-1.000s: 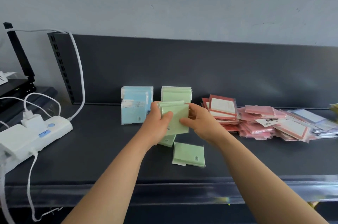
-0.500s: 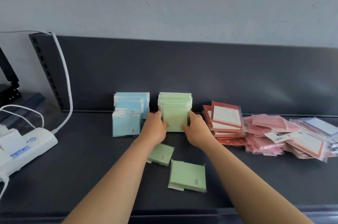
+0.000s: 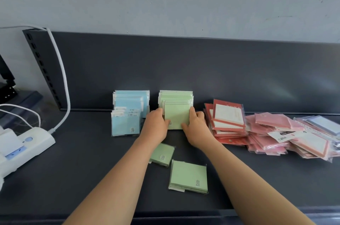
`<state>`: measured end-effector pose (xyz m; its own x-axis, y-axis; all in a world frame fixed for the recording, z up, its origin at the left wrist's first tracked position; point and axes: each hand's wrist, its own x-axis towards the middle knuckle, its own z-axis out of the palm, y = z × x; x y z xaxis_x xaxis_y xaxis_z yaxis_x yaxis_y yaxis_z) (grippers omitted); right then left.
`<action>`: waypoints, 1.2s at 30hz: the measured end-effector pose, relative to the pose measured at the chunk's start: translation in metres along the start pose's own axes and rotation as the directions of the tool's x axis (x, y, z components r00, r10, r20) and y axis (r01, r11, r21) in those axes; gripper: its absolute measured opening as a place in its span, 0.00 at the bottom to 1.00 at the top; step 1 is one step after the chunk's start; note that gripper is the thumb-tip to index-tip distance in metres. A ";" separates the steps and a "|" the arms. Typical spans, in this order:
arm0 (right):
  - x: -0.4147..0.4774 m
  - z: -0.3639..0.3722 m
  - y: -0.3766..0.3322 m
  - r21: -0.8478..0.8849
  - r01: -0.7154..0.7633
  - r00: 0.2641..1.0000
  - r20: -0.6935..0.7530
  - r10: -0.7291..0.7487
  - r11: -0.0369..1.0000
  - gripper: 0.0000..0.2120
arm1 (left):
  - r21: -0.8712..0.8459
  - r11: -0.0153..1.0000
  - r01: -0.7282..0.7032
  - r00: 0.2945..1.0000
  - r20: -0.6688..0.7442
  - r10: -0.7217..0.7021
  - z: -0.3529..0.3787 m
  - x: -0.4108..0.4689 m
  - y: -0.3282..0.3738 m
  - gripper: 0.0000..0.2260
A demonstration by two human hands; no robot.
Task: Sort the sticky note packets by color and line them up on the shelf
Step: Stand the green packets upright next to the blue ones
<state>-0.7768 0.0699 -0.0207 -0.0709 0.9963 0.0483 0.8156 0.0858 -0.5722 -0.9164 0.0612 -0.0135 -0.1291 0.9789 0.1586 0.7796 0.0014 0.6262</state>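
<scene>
A row of green sticky note packets (image 3: 176,103) stands upright against the dark shelf back. My left hand (image 3: 156,126) and my right hand (image 3: 196,127) grip the front green packet (image 3: 177,117) by its two sides, at the front of that row. To the left stands a row of blue packets (image 3: 128,112). Two more green packets lie flat on the shelf (image 3: 92,160): a small one (image 3: 162,154) under my left wrist and a larger stack (image 3: 188,177) nearer me.
A loose heap of red packets (image 3: 228,121) and pink packets (image 3: 272,132) lies at the right, with bluish ones (image 3: 323,123) at the far right edge. A white power strip (image 3: 24,143) with cables sits at the left.
My hands carried the green packets from mid-air back to the shelf and set them at the front of the green row. The view shifted closer and lower.
</scene>
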 end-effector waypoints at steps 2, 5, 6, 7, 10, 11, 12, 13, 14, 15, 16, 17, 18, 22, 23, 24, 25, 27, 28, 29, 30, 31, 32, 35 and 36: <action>-0.002 -0.003 -0.001 -0.002 -0.001 1.000 0.017 0.001 1.000 0.24 | -0.004 1.000 -0.002 1.000 0.011 0.002 -0.003 -0.002 0.000 0.08; -0.006 -0.009 -0.002 -0.026 0.009 1.000 0.022 -0.009 1.000 0.23 | -0.004 1.000 0.006 1.000 0.003 -0.006 -0.010 -0.008 0.003 0.09; -0.008 -0.011 -0.003 -0.030 0.013 1.000 0.020 -0.013 0.999 0.23 | -0.008 1.000 0.007 1.000 0.001 -0.007 -0.013 -0.010 0.004 0.09; -0.010 -0.013 -0.004 -0.032 0.018 1.000 0.018 -0.017 0.999 0.22 | -0.020 1.000 0.007 1.000 0.004 -0.007 -0.017 -0.014 0.004 0.10; -0.019 -0.022 -0.006 -0.038 0.026 1.000 0.016 -0.025 0.999 0.20 | -0.052 0.999 -0.004 1.000 0.023 0.005 -0.032 -0.025 0.002 0.19; -0.022 -0.025 -0.006 -0.043 0.039 0.999 0.015 -0.038 0.998 0.19 | -0.042 0.999 -0.005 0.999 0.034 0.007 -0.038 -0.030 0.000 0.22; -0.027 -0.028 -0.006 -0.049 0.056 0.998 0.018 -0.055 0.997 0.18 | -0.019 1.000 -0.002 0.999 0.048 0.003 -0.045 -0.035 -0.004 0.23; -0.031 -0.031 -0.006 -0.051 0.087 0.996 0.023 -0.086 0.995 0.16 | 0.018 1.000 0.008 0.998 0.066 -0.009 -0.051 -0.040 -0.008 0.22; -0.037 -0.033 -0.007 -0.046 0.117 0.992 0.047 -0.115 0.992 0.15 | 0.068 0.997 0.026 0.996 0.085 -0.032 -0.056 -0.046 -0.012 0.20; -0.043 -0.034 -0.008 -0.038 0.142 0.986 0.088 -0.138 0.989 0.15 | 0.129 0.990 0.053 0.992 0.107 -0.067 -0.060 -0.052 -0.016 0.16; -0.049 -0.034 -0.010 -0.026 0.149 0.979 0.144 -0.144 0.988 0.19 | 0.195 0.977 0.090 0.985 0.127 -0.116 -0.063 -0.058 -0.020 0.14; -0.054 -0.033 -0.012 -0.019 0.154 0.969 0.199 -0.147 0.988 0.22 | 0.248 0.960 0.128 0.975 0.145 -0.167 -0.064 -0.064 -0.022 0.16; -0.059 -0.030 -0.014 -0.012 0.153 0.957 0.251 -0.145 0.988 0.24 | 0.280 0.947 0.156 0.964 0.167 -0.208 -0.065 -0.070 -0.022 0.19; -0.068 -0.020 -0.020 0.047 0.162 0.918 0.360 -0.168 0.986 0.18 | 0.188 0.971 0.148 0.957 0.221 -0.188 -0.059 -0.081 -0.024 0.16; -0.069 -0.019 -0.020 0.065 0.158 0.913 0.370 -0.171 0.985 0.13 | 0.125 0.981 0.150 0.959 0.223 -0.175 -0.057 -0.083 -0.025 0.13; -0.069 -0.018 -0.021 0.079 0.150 0.910 0.378 -0.169 0.986 0.11 | 0.075 0.985 0.153 0.962 0.219 -0.166 -0.055 -0.085 -0.025 0.13; -0.070 -0.018 -0.021 0.090 0.144 0.910 0.379 -0.168 0.985 0.10 | 0.044 0.987 0.152 0.966 0.207 -0.158 -0.052 -0.087 -0.027 0.14; -0.071 -0.018 -0.021 0.122 0.121 0.919 0.362 -0.157 0.985 0.11 | -0.036 0.988 0.149 0.975 0.173 -0.141 -0.048 -0.088 -0.028 0.16; -0.071 -0.017 -0.020 0.146 0.103 0.927 0.344 -0.148 0.984 0.12 | -0.110 0.981 0.157 0.978 0.155 -0.139 -0.048 -0.089 -0.027 0.17; -0.071 -0.016 -0.019 0.172 0.089 0.937 0.319 -0.140 0.981 0.12 | -0.195 0.968 0.160 0.982 0.134 -0.135 -0.047 -0.089 -0.026 0.17; -0.071 -0.016 -0.018 0.200 0.081 0.949 0.285 -0.137 0.976 0.12 | -0.272 0.951 0.149 0.986 0.107 -0.124 -0.048 -0.090 -0.025 0.18; -0.071 -0.016 -0.017 0.232 0.073 0.960 0.246 -0.131 0.970 0.13 | -0.329 0.935 0.129 0.991 0.081 -0.108 -0.049 -0.089 -0.022 0.18; -0.070 -0.016 -0.016 0.267 0.067 0.970 0.207 -0.125 0.961 0.13 | -0.371 0.923 0.105 0.994 0.057 -0.090 -0.050 -0.088 -0.018 0.19; -0.066 -0.020 -0.012 0.337 0.063 0.985 0.131 -0.113 0.940 0.14 | -0.455 0.889 0.049 0.998 -0.019 -0.065 -0.048 -0.077 -0.003 0.19; -0.064 -0.021 -0.009 0.341 0.059 0.988 0.113 -0.103 0.938 0.14 | -0.469 0.882 0.040 0.997 -0.043 -0.069 -0.046 -0.072 0.002 0.18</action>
<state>-0.7677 0.0054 -0.0012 -0.2194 0.9755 0.0144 0.5652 0.1391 -0.8131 -0.9341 -0.0184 0.0111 -0.2085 0.9668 0.1480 0.3950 -0.0552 0.9170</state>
